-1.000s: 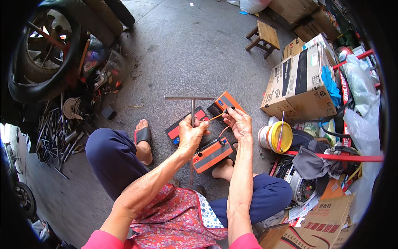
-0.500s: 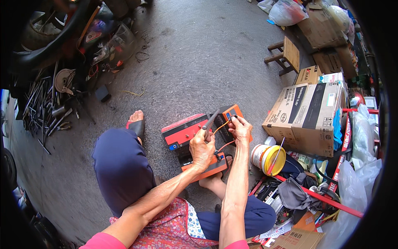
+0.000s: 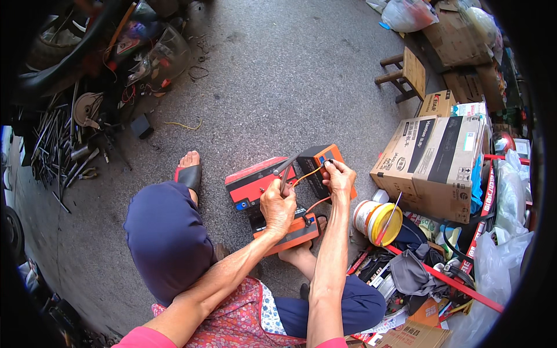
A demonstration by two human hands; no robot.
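Orange wire (image 3: 309,174) in right hand (image 3: 339,178)

A grey metal T-handled tool (image 3: 286,166) tilts over a red battery (image 3: 253,188) with a black band and a blue corner; a short orange cable (image 3: 307,176) bows slightly beside it; two orange-and-black batteries, one upper right (image 3: 329,155), one lower (image 3: 295,239) with a pinkish wire (image 3: 318,203) rising off it, lie close by.
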